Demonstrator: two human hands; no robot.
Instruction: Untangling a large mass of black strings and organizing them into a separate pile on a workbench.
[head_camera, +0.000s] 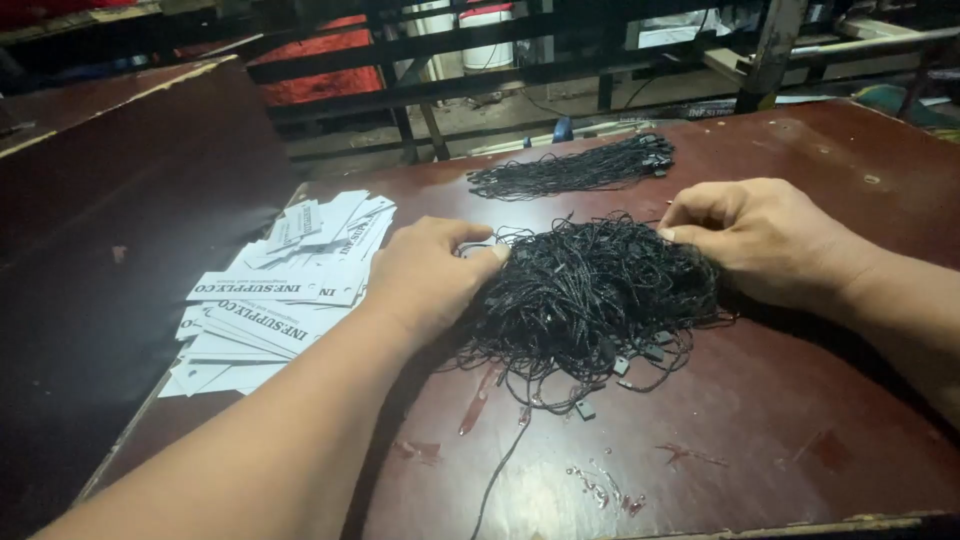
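Note:
A tangled heap of black string loops (590, 295) with small plastic fasteners lies in the middle of the dark red table (760, 440). My left hand (430, 275) presses against the heap's left side, its fingers closed on a few strands. On the heap's upper right edge my right hand (760, 240) pinches strands between thumb and fingertips. A second, neater bundle of black strings (580, 168) lies farther back on the table, apart from both hands.
A spread pile of white printed card tags (275, 295) covers the table's left edge beside my left forearm. A dark board (110, 200) slopes at the left. Black metal bars (480, 60) and a post (770, 50) stand behind the table.

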